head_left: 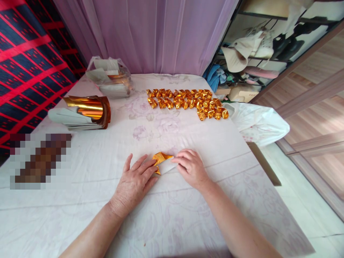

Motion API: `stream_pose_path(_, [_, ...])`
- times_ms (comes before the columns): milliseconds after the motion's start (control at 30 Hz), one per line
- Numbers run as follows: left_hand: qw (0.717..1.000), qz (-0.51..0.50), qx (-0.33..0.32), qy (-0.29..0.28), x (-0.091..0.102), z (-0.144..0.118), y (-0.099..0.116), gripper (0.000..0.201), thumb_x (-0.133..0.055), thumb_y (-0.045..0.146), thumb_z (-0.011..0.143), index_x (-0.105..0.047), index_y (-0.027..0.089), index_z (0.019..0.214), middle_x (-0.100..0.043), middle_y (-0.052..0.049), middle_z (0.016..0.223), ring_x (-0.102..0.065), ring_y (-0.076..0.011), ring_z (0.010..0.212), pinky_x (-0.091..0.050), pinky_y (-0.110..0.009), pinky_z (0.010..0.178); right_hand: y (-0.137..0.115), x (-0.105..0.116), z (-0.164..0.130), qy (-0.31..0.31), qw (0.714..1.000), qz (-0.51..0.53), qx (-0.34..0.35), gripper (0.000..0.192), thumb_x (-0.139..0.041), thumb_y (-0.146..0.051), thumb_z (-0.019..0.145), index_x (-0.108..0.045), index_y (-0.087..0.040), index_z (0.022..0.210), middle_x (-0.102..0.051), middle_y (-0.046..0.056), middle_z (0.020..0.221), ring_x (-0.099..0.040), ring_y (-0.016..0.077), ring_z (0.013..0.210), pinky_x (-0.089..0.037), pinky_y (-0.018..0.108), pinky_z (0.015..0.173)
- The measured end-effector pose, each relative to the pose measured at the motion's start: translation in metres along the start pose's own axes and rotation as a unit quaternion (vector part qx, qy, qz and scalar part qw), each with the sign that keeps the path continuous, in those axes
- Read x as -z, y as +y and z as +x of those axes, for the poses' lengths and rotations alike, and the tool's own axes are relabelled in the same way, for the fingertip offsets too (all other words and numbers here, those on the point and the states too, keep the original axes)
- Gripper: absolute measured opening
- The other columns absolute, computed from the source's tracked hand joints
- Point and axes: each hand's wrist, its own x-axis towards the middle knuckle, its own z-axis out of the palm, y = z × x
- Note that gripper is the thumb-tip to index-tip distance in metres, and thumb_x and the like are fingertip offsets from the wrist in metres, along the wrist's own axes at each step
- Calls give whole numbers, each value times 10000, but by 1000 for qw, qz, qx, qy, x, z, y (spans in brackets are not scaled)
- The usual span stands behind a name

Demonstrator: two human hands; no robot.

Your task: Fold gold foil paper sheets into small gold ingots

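A partly folded sheet of gold foil paper lies on the table between my hands, gold on one face and white on the other. My left hand rests on its left part with the fingers stretched out and spread, holding it down. With fingertips pinched together, my right hand grips the right corner of the paper. Beyond my hands, folded gold foil pieces stand in rows toward the table's far right.
A curled stack of gold foil sheets stands at the left. Behind it sits a clear plastic bag with more sheets. A white plastic bag hangs by the table's right edge. A shelf with shoes is at the far right.
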Motion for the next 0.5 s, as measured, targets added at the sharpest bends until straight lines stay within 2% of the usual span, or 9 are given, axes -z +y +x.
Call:
stream_pose_path(100, [1000,5,14,8,1,1,0,218,-512,343,965,-686,246,1051,-681,-16,1248,-544,-303,1258,-180,-589,1150,-7,2,-1,3,999,-30,28,204,-597,-118,860,-726,-272,892,-664,46,1081,-550,223,1057,-460,404,910])
stream_pose_path(200, [999,12,25,19,0,0,-2,215,-499,308,968,-687,244,1049,-682,-17,1245,-551,-307,1247,-190,-598,1143,-10,1,-3,-3,998,-30,63,180,-610,-128,872,-723,-255,929,-654,51,1199,-541,228,1120,-460,407,938])
stream_pose_path(333, [999,13,26,31,-4,-1,-5,230,-478,264,971,-687,233,1063,-680,-36,1245,-569,-293,1228,-204,-599,1146,-10,-4,-3,-48,994,-8,93,154,-625,-129,877,-709,-237,947,-720,14,1069,-605,202,1002,-482,374,865])
stream_pose_path(500, [1000,-8,-22,15,-9,-3,5,266,-461,259,974,-654,197,1146,-670,-79,1254,-589,-257,1208,-332,-538,1122,-12,-7,-1,-47,996,11,75,139,-629,-146,880,-714,-241,938,-728,16,1044,-616,198,978,-481,372,863])
